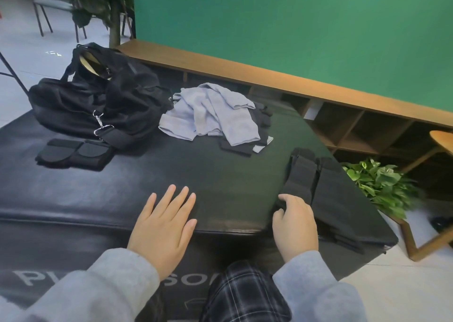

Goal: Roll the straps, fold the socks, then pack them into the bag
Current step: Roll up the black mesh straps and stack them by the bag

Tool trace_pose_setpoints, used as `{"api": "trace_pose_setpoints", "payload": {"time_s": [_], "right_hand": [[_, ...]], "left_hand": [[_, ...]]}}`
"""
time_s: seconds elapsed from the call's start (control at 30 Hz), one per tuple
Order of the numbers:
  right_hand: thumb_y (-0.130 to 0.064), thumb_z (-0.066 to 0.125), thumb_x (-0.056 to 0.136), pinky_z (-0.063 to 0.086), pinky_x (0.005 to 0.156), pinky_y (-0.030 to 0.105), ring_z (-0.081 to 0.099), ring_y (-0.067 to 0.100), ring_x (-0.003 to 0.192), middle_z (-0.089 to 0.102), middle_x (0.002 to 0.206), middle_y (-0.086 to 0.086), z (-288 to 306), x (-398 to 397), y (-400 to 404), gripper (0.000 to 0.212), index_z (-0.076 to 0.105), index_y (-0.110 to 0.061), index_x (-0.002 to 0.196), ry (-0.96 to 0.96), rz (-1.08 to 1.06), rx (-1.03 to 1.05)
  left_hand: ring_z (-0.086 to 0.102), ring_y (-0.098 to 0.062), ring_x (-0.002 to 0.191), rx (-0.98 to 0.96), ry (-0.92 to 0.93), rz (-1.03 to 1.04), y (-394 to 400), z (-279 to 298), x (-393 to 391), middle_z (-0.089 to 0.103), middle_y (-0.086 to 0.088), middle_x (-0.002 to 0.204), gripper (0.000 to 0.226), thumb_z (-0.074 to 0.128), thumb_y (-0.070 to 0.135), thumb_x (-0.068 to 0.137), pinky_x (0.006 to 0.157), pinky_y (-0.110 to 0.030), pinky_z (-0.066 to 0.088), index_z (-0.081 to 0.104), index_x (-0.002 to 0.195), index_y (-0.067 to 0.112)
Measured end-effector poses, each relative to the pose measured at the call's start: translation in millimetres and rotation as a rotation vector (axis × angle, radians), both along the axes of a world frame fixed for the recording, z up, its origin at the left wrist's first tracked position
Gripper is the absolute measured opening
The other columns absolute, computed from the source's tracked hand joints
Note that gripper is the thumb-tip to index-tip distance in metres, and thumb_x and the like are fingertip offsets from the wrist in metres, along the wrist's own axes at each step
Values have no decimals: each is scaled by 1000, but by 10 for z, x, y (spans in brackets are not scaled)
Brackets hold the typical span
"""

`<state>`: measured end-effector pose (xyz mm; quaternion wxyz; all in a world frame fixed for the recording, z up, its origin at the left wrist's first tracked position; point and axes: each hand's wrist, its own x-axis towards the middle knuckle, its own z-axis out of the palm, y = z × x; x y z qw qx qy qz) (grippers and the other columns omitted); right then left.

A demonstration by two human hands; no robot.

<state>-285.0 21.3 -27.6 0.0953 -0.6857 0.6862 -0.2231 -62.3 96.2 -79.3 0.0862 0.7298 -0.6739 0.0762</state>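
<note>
Curling right hand (295, 226) fingers onto near end of strap (300, 182), long axis running away; left hand (161, 226) flat, open, farther off.

A leafy potted plant (378, 185) sits below the wooden shelf (318, 96) that runs under the green wall (294, 27).

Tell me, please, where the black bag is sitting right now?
In the head view, the black bag sits at the far left of the black mat, just left of the pile of grey socks.
</note>
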Motion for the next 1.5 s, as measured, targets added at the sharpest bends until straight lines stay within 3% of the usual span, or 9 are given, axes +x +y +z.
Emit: {"api": "trace_pose_setpoints", "payload": {"time_s": [0.53,0.77,0.9,1.0,1.1,1.17,1.3,1.4,1.5], "right_hand": [[-22,36,100,46,86,32,57,18,102,61,117,-2,166,73,91,27,50,-20,123,-357,-54,-203],[-16,40,99,40,100,24,48,5,122,52,123,-17,177,159,186,25,51,-21,121,-543,80,-274],[-4,45,96,30,102,13,33,-5,130,42,123,-26,46,204,190,22,54,-15,111,-475,180,-318],[-3,50,93,37,100,19,44,0,124,44,117,-31,-8,213,216,21,54,-21,104,-444,212,-310],[-11,58,91,53,82,30,62,6,86,59,98,-25,-30,206,259,21,61,-23,107,-369,199,-343],[-11,63,87,55,72,33,59,5,76,55,85,-26,-39,208,264,20,65,-22,104,-294,205,-407],[-9,64,84,44,81,19,52,1,88,58,87,-19,-108,207,201,16,68,-17,96,-231,280,-531],[-19,54,85,34,84,3,51,-1,89,63,89,-15,-118,191,168,17,67,-16,96,-230,316,-542],[-26,48,85,35,84,2,54,2,89,63,90,-16,-106,173,155,24,67,-17,97,-247,362,-525]], "left_hand": [[52,-24,123,5,75,9,27,37,-7,59,1,128,66,6,46,98,103,-38,23,62,122,20],[52,-24,123,-2,96,14,37,39,-6,58,1,129,66,6,46,99,103,-38,23,62,122,21],[50,-23,125,-2,111,4,34,19,-1,57,1,131,65,6,45,98,105,-38,22,61,124,20],[50,-24,125,16,142,-4,41,22,0,57,1,131,65,6,46,98,105,-38,22,61,123,21],[48,-22,127,17,193,-26,52,33,-10,56,0,132,64,7,46,98,105,-38,21,61,123,22],[38,-16,133,-35,275,-66,51,52,-54,51,3,138,55,15,45,98,109,-34,18,56,128,23],[10,6,139,-151,576,-246,-48,165,-266,20,21,151,54,28,48,89,113,-14,2,30,142,36],[18,6,136,-197,676,-359,-211,307,-543,20,24,149,54,47,35,93,113,-19,15,27,143,40],[38,1,124,-224,801,-344,-375,412,-762,43,21,138,48,57,21,91,106,-27,33,44,134,35]]}}
